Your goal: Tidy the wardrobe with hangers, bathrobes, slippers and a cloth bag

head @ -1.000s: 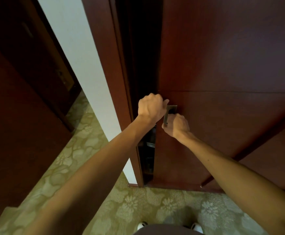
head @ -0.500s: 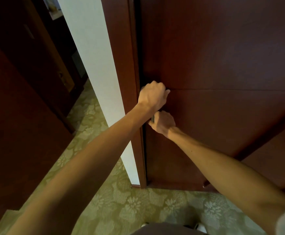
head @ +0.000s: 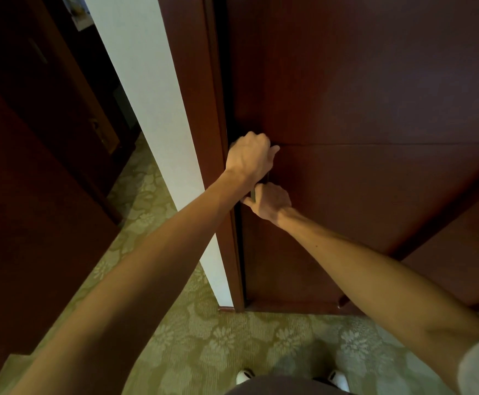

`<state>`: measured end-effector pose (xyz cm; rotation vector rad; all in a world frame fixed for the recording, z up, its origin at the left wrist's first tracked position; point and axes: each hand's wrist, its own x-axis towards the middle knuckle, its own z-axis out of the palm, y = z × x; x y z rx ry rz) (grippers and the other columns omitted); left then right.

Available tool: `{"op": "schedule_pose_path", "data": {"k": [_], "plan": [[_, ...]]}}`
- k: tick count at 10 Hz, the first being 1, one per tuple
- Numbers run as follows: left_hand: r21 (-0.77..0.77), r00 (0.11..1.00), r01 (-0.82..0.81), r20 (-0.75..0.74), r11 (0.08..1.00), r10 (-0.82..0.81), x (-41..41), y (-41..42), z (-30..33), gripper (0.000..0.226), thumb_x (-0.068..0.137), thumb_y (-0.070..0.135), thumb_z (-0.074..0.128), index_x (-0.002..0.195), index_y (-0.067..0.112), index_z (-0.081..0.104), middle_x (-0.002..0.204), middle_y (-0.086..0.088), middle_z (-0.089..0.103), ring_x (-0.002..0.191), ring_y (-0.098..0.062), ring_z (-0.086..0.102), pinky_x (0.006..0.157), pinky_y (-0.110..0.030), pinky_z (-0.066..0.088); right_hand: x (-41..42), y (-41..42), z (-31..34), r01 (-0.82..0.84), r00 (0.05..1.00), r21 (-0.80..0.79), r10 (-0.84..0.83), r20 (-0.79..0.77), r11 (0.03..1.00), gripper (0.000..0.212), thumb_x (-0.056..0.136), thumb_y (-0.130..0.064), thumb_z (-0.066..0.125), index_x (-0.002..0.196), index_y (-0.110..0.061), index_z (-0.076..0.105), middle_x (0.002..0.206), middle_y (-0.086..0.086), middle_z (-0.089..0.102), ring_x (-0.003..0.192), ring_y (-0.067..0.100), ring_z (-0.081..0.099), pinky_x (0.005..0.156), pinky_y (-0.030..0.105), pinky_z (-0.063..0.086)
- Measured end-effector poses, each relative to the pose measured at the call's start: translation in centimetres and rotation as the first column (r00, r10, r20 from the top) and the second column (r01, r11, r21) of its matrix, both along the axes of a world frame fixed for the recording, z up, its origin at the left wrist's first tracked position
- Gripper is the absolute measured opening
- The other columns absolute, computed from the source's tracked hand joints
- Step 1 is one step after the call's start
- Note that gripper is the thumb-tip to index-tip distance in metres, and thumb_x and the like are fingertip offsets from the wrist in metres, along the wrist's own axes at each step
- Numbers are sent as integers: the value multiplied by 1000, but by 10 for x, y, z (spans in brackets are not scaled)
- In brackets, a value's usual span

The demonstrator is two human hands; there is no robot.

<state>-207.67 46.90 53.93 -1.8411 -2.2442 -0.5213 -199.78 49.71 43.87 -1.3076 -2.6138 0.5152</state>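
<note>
A dark red-brown wooden wardrobe door fills the right half of the view and stands nearly flush against its frame, with only a thin dark slit left. My left hand grips the door's left edge with curled fingers at handle height. Just below it, my right hand holds the small dark metal handle, mostly hidden between the two hands. The wardrobe's inside, with hangers, bathrobes, slippers and cloth bag, is hidden.
A white wall strip runs left of the frame. Another dark wooden door stands at the left, with a dim passage behind. Green floral carpet covers the floor, and my white shoe tips show at the bottom.
The wardrobe door has slid left and the wide dark gap has narrowed to a slit. Both hands moved left with the door's edge.
</note>
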Motion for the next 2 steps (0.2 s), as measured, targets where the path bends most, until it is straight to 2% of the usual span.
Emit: {"op": "schedule_pose_path", "data": {"k": [1, 2], "plan": [[-21, 1000, -1, -3, 1000, 1, 0, -1, -4, 38, 105, 39, 48, 94, 9, 68, 89, -8, 69, 80, -27, 69, 61, -33, 48, 5, 2, -5, -26, 1000, 4, 26, -17, 1000, 44, 99, -50, 51, 79, -13, 59, 77, 2, 65, 72, 22, 65, 64, 36, 52], [-23, 996, 53, 66, 998, -51, -3, -6, -3, 33, 104, 40, 49, 94, 14, 67, 85, -4, 69, 78, -25, 68, 66, -38, 55, 25, 3, 4, -8, 999, 64, 11, -48, 998, 49, 100, -58, 40, 91, -16, 64, 80, -1, 67, 74, 20, 67, 70, 37, 56]]}}
